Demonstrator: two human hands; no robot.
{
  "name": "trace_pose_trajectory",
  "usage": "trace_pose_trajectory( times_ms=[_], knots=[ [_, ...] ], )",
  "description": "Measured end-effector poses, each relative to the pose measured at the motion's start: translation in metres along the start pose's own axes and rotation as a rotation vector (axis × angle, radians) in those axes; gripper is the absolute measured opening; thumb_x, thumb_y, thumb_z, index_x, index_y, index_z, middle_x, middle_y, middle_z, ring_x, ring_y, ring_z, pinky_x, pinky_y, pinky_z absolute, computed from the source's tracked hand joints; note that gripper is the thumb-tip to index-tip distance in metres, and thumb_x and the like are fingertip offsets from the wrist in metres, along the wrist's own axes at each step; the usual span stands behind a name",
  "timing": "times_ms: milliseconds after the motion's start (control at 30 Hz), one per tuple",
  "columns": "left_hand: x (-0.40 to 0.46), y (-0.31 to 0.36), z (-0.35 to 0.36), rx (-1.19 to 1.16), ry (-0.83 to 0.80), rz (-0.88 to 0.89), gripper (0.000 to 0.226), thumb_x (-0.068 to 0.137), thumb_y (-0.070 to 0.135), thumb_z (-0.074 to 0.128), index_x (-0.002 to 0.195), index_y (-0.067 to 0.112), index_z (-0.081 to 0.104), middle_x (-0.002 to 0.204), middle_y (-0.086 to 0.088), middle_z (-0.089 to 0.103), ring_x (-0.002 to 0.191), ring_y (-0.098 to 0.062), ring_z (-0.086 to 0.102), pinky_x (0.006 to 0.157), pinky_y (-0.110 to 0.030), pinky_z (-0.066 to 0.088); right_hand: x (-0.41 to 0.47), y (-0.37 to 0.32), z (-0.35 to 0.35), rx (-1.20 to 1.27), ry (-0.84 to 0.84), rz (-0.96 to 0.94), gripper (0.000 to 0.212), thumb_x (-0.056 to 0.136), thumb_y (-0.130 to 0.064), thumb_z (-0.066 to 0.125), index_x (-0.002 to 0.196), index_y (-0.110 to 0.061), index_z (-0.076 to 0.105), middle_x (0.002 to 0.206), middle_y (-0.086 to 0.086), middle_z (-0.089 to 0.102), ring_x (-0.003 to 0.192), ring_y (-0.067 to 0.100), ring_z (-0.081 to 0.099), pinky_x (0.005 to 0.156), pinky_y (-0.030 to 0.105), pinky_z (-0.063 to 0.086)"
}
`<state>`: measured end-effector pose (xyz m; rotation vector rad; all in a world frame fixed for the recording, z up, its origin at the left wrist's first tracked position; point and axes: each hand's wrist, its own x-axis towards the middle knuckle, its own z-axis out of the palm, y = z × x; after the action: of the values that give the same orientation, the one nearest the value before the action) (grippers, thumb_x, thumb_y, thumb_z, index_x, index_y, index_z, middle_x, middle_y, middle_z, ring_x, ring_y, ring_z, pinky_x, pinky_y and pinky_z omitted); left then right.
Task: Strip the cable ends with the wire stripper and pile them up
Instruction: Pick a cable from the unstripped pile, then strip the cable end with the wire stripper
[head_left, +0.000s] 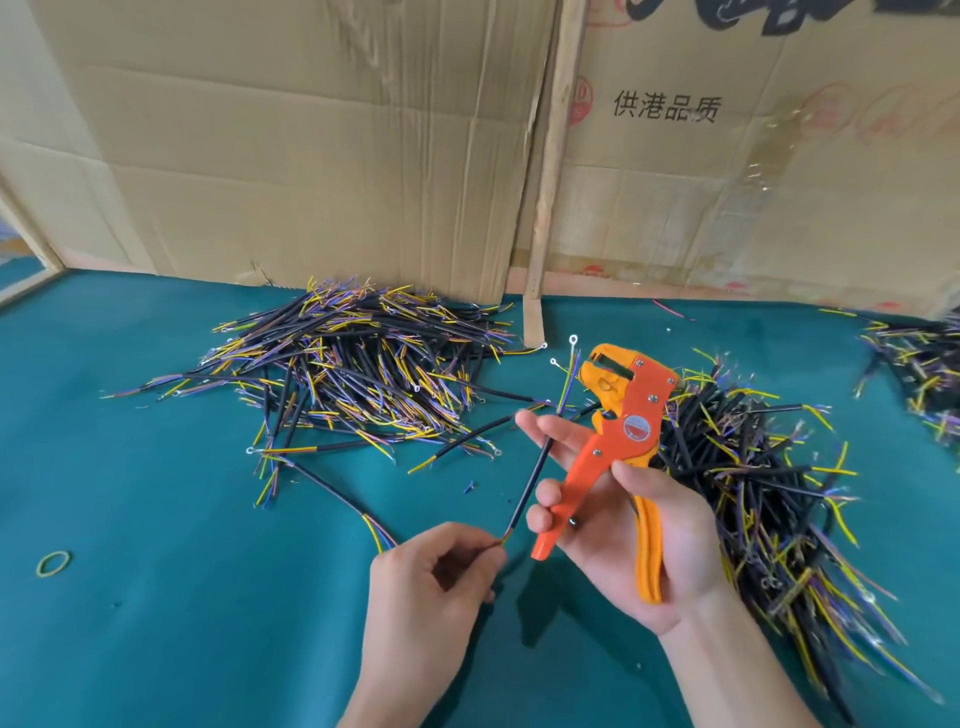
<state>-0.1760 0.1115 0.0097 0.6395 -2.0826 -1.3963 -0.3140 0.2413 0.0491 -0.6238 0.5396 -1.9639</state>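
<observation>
Flattened cardboard boxes (322, 156) stand as a wall along the far edge of a teal-covered table (130, 597). Above the middle of the table, the left hand (436, 577) pinches the near end of a short black cable (530, 483), just where its coloured cores come out. The right hand (623, 525) curls round the handles of an orange wire stripper (618, 436), and the cable's far end, with its ring terminals, runs up past those fingers beside the stripper's head. The cable looks light and springy, likely to flex or slip, so a firm hold on the black jacket seems wise. One cable pile (353, 374) lies toward the far edge, left of the hands; a second pile (758, 493) crowds the right hand. A yellow rubber band (53, 563) sits near the left edge.
</observation>
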Motion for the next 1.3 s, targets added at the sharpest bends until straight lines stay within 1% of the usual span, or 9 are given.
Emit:
trace_pose_trajectory(
  times_ms=[133,333,500,633,700,900,1100,1200,1300],
  knots=[
    [0.0,0.0,0.0,0.003,-0.005,0.003,0.03,0.079,0.006,0.083,0.08,0.034,0.072,0.062,0.006,0.069,0.052,-0.011,0.062,0.055,-0.015,0.047,-0.002,-0.006,-0.001,0.049,0.008,-0.044,0.068,0.086,-0.021,0.074,0.144,0.006,0.049,0.162,0.02,0.035,0.09,0.029,0.063,0.087,0.041,0.052],
    [0.0,-0.001,0.0,-0.01,-0.025,0.009,0.029,0.077,0.008,0.084,0.078,0.033,0.072,0.062,0.008,0.068,0.052,-0.004,0.058,0.055,-0.011,0.043,-0.003,-0.011,-0.005,0.047,0.059,-0.106,0.076,0.087,-0.025,0.073,0.149,0.007,0.042,0.162,0.019,0.036,0.091,0.027,0.062,0.086,0.04,0.053],
    [-0.001,-0.003,-0.002,-0.013,0.044,0.045,0.022,0.078,0.01,0.084,0.076,0.03,0.073,0.065,0.008,0.069,0.055,-0.004,0.057,0.057,-0.012,0.043,-0.002,-0.012,-0.006,-0.002,0.085,-0.109,0.076,0.087,-0.028,0.073,0.149,0.004,0.043,0.16,0.016,0.04,0.093,0.026,0.062,0.088,0.039,0.052],
    [0.0,-0.006,-0.005,-0.248,0.155,-0.024,0.009,0.08,0.026,0.082,0.078,0.022,0.074,0.06,0.002,0.064,0.05,-0.009,0.051,0.05,-0.021,0.044,-0.002,-0.013,-0.009,-0.103,0.192,-0.104,0.072,0.082,-0.026,0.075,0.144,0.002,0.052,0.156,0.015,0.047,0.091,0.027,0.063,0.086,0.04,0.053],
    [0.0,-0.002,-0.006,-0.386,0.22,-0.062,0.02,0.076,0.039,0.076,0.077,0.02,0.073,0.062,-0.004,0.065,0.049,-0.013,0.052,0.048,-0.02,0.044,-0.001,-0.01,-0.008,-0.157,0.258,-0.08,0.062,0.084,-0.021,0.07,0.14,0.001,0.057,0.152,0.017,0.05,0.09,0.03,0.064,0.084,0.042,0.054],
    [0.036,0.037,-0.019,-0.654,0.356,-0.031,0.016,0.088,0.026,0.075,0.072,0.022,0.072,0.073,-0.004,0.069,0.065,-0.014,0.067,0.048,-0.019,0.047,0.005,0.002,0.0,-0.384,0.408,0.055,0.05,0.078,-0.014,0.069,0.127,-0.004,0.068,0.13,0.02,0.068,0.088,0.04,0.071,0.076,0.047,0.061],
    [0.067,0.073,-0.02,-0.641,0.368,0.111,0.013,0.094,0.015,0.07,0.082,0.011,0.069,0.071,-0.014,0.071,0.056,-0.014,0.064,0.05,-0.018,0.048,0.007,0.016,0.017,-0.42,0.315,0.181,0.057,0.079,-0.015,0.075,0.132,0.001,0.058,0.129,0.021,0.068,0.086,0.042,0.07,0.073,0.047,0.059],
    [0.073,0.074,-0.014,-0.611,0.366,0.129,0.013,0.096,0.013,0.068,0.083,0.012,0.069,0.068,-0.003,0.071,0.058,-0.011,0.062,0.053,-0.019,0.048,0.008,0.021,0.023,-0.422,0.257,0.238,0.062,0.075,-0.022,0.08,0.13,0.0,0.061,0.129,0.022,0.068,0.086,0.042,0.069,0.075,0.048,0.058],
    [0.075,0.071,-0.004,-0.533,0.417,0.091,0.014,0.099,0.016,0.064,0.086,0.011,0.067,0.073,0.004,0.07,0.066,-0.006,0.061,0.062,-0.02,0.049,0.008,0.027,0.028,-0.384,0.205,0.278,0.049,0.077,-0.019,0.076,0.122,-0.001,0.067,0.126,0.025,0.068,0.085,0.044,0.068,0.075,0.049,0.057]
  ],
)
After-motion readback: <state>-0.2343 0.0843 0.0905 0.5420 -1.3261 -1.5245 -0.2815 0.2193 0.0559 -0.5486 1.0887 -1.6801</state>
